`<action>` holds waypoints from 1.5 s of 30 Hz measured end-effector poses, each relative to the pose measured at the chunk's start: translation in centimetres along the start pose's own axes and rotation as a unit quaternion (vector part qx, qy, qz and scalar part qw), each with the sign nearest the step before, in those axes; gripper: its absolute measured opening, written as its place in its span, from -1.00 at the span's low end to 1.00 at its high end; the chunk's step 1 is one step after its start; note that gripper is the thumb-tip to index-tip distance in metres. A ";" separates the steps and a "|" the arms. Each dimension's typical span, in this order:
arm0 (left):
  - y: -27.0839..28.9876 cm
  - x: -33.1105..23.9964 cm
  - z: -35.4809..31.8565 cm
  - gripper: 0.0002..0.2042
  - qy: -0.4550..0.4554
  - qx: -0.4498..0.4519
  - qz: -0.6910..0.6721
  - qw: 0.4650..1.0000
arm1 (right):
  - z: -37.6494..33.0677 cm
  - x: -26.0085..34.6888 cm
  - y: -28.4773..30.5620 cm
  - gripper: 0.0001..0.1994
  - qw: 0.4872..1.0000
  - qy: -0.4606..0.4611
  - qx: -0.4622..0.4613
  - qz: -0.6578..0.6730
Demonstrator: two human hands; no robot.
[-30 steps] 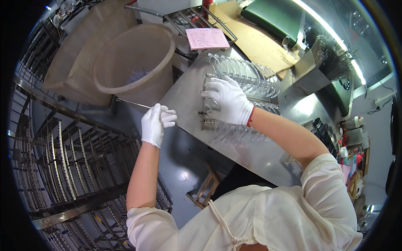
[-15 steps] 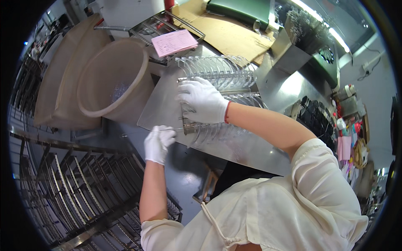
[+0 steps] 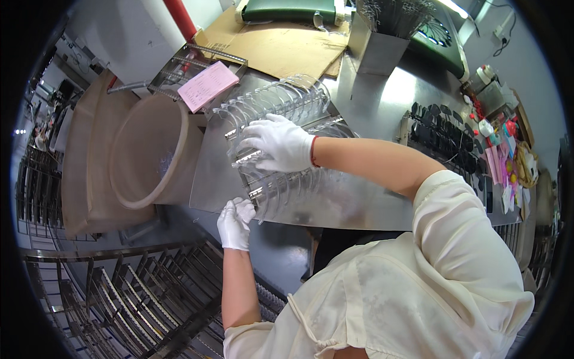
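A metal rack [image 3: 256, 192] lies at a slant on the steel table, holding several rows of clear, curved plastic pieces [image 3: 260, 102]. My right hand [image 3: 278, 143], in a white glove, rests across the middle of the rack with its fingers spread over the bars and pieces. Close to the rack's near-left corner, by the table edge, is my left hand [image 3: 235, 224], gloved too. Its fingers are pinched together; whatever lies between them does not show. Part of the rack is hidden under my right hand and forearm.
Left of the steel table [image 3: 212, 179] stands a deep, pale tub [image 3: 119, 155]. A pink paper [image 3: 208, 87] lies on a wire rack behind it. Cardboard [image 3: 275, 48] covers the far side. Black parts [image 3: 445, 134] fill a rack at right; slatted metal racks [image 3: 125, 293] stand lower left.
My head view has shifted. A thin rod seen at my left hand earlier no longer shows, and that hand is nearer the rack's corner. My right hand stays on the rack.
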State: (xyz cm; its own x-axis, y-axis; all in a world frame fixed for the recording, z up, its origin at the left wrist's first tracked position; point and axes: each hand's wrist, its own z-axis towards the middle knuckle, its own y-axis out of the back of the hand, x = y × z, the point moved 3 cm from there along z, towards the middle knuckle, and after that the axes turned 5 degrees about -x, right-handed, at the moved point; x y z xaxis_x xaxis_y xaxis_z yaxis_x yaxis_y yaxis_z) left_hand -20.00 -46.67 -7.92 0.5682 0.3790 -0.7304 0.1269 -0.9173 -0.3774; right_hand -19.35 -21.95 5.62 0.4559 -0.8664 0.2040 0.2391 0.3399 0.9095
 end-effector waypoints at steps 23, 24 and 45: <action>3.3 -0.3 1.8 -0.68 -0.019 -0.022 -0.009 1.000 | -6.5 -6.1 1.8 -0.45 0.997 0.003 -0.063 -0.041; 3.3 -0.4 1.7 -0.68 -0.003 -0.038 -0.017 0.999 | -6.6 -6.1 1.7 -0.45 0.997 0.003 -0.066 -0.040; -1.0 1.4 -2.2 -0.75 -0.175 -0.114 0.137 0.968 | -9.7 -10.2 3.6 -0.41 0.995 -0.064 -0.074 -0.032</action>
State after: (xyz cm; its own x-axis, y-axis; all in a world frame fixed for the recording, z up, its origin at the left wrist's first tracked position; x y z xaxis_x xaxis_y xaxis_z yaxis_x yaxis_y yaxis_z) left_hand -17.55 -45.45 -7.34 0.3003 0.0994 -0.9486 0.2099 -0.9771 -0.0360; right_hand -14.87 -8.35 3.29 0.3251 -0.9243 0.2002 0.3913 0.3242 0.8613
